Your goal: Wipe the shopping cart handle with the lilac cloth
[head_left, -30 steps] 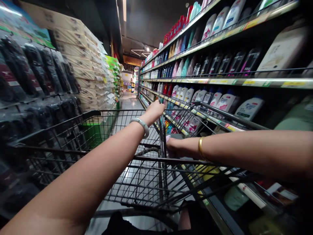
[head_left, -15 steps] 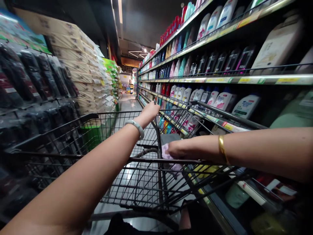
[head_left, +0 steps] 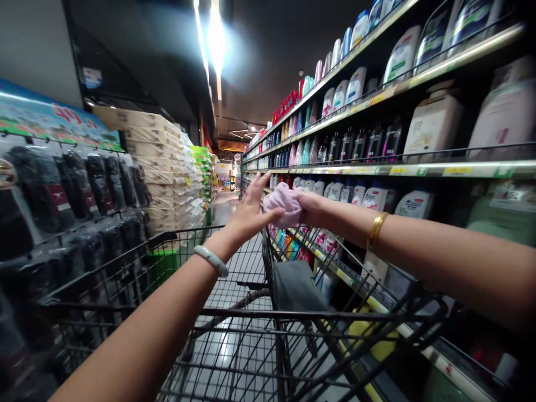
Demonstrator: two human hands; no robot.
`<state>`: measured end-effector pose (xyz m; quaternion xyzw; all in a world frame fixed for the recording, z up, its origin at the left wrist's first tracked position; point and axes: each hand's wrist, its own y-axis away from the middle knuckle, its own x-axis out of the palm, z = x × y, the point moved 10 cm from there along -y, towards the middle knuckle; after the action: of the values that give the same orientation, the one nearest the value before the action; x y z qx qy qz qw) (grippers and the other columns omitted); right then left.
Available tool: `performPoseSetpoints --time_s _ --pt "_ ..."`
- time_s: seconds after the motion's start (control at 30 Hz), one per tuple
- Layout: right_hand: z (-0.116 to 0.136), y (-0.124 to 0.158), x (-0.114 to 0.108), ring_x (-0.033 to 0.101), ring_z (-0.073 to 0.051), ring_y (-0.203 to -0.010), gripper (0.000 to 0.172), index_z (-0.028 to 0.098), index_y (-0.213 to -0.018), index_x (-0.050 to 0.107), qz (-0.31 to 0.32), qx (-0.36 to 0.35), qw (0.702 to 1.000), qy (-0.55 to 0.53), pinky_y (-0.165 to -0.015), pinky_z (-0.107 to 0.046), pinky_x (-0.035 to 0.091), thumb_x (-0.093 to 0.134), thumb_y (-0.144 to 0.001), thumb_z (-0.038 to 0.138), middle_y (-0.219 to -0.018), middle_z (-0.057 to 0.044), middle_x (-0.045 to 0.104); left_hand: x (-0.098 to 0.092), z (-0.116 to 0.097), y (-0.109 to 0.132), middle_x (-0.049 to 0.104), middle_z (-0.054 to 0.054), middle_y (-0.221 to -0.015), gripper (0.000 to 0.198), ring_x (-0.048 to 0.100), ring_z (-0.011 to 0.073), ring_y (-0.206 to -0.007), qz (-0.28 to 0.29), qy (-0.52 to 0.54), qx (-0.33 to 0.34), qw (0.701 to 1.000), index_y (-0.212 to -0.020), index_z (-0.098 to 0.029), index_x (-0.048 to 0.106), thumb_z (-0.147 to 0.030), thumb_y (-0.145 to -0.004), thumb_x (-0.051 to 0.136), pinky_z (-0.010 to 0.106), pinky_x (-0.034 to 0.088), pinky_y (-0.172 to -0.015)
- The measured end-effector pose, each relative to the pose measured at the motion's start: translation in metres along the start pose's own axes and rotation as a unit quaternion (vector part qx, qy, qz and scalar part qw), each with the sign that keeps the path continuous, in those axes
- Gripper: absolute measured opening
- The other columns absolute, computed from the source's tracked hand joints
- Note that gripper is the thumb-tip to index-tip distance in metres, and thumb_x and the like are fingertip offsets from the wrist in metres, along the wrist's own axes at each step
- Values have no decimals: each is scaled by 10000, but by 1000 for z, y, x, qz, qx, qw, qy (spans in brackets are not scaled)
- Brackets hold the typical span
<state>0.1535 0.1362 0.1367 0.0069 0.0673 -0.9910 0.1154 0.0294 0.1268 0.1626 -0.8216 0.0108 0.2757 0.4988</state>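
My right hand [head_left: 313,207] is closed around a crumpled pale pink cloth [head_left: 282,204], held up above the far end of a black wire shopping cart [head_left: 234,314]. My left hand [head_left: 250,211] reaches to the cloth with its fingers spread, thumb touching the cloth's lower edge. A pale bangle is on my left wrist, a gold one on my right. A dark grey flat thing [head_left: 295,286] lies inside the cart below the hands.
Shelves of bottles [head_left: 368,145] run along the right, close to the cart's side. On the left hang dark packaged goods [head_left: 79,184], with stacked cartons [head_left: 154,151] beyond. The aisle floor [head_left: 224,205] stretches ahead between them.
My right hand lifted the pink cloth out of the cart to chest height. My left hand let go of the cart's far rim and rose to meet the cloth. The view tilted upward.
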Motion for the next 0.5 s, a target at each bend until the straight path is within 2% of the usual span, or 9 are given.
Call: performPoseSetpoints --time_s 0.03,0.1,0.17,0.23,0.3,0.33,0.37,0.43,0.5 --pt "4 1 9 671 -156 -729 344 184 -919 658 27 -7 1000 0 -743 -252 582 357 -1047 292 -767 -53 705 5 -17 -1 211 105 -1752 1008 263 358 -1590 34 -23 35 999 -1620 -339 346 -581 -761 813 531 278 -1281" --pt "6 8 24 701 -186 -848 446 189 -1051 679 98 -1 995 11 -839 -310 604 316 -1061 448 -857 -68 729 11 -35 -3 368 99 -1684 963 404 325 -1516 83 -28 64 994 -1595 -352 406 -436 -745 853 478 354 -1249" --pt "2 15 27 711 -229 -976 528 212 -1190 665 142 22 989 40 -897 -401 615 351 -1031 605 -1030 -84 751 4 -32 -8 591 101 -1485 784 600 265 -1312 81 22 47 995 -1520 -305 509 -358 -794 802 419 474 -1145" --pt "-2 16 18 690 -279 -1136 532 244 -1291 643 139 16 983 117 -964 -470 602 501 -978 650 -1254 -107 724 -16 -4 -12 694 92 -1280 576 687 216 -1078 13 95 -20 995 -1374 -250 605 -349 -828 757 374 562 -989" --pt "-1 15 10 599 -306 -1336 463 265 -1286 673 116 -38 964 236 -1108 -480 530 685 -920 549 -1420 -106 661 -42 39 -6 711 64 -1124 435 686 177 -937 -109 148 -114 976 -1224 -218 622 -279 -812 749 327 583 -883" --pt "-2 14 12 533 -300 -1424 400 267 -1235 711 113 -70 946 295 -1183 -456 469 757 -889 463 -1451 -89 649 -47 63 2 704 41 -1050 381 674 158 -874 -154 166 -174 958 -1156 -212 615 -238 -799 747 305 582 -842" --pt "-4 15 17 476 -282 -1483 338 266 -1167 746 123 -93 928 340 -1238 -419 409 808 -855 381 -1449 -66 656 -41 84 10 691 23 -969 310 659 147 -816 -165 187 -235 940 -1087 -206 608 -223 -804 735 293 580 -804" --pt "-16 18 30 483 -236 -1484 253 254 -1055 783 159 -102 905 381 -1258 -342 366 850 -811 267 -1363 -27 712 -11 115 22 654 10 -821 156 633 150 -730 -130 220 -330 909 -962 -192 602 -268 -860 692 300 580 -744" --pt "-26 18 33 621 -191 -1328 234 217 -1013 789 162 -73 921 347 -1180 -275 431 855 -790 190 -1202 -12 775 28 129 28 634 32 -725 207 634 184 -707 -71 234 -380 892 -873 -182 612 -375 -947 600 339 590 -709"
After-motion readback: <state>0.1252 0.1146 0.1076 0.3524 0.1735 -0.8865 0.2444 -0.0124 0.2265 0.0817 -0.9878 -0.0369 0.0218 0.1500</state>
